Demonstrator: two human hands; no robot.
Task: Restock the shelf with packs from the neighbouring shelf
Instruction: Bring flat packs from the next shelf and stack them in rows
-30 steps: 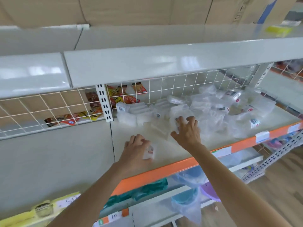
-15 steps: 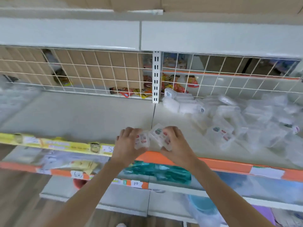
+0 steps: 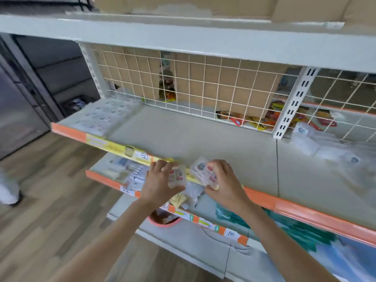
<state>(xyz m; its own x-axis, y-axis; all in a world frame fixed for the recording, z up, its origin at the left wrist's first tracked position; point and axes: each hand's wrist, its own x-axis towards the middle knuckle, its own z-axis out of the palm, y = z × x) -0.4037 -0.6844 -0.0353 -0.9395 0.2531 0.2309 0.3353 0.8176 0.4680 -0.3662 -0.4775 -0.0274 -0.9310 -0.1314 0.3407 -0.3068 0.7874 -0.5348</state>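
Above the shelf's front edge (image 3: 130, 148), one clear pack (image 3: 177, 176) is gripped in the left hand (image 3: 160, 183) and another pack (image 3: 203, 173) in the right hand (image 3: 224, 183), best set flat beside the laid rows (image 3: 105, 116), not dropped.

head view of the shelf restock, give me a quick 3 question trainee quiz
1. True or false: each hand holds clear packs.
2. Where do the neatly laid packs lie: A far left of the shelf, B lower shelf, C floor?
3. What forms the shelf's back wall?

Key:
1. True: left hand grips a clear pack, right hand grips clear packs.
2. A: laid packs on the shelf.
3. White wire grid.
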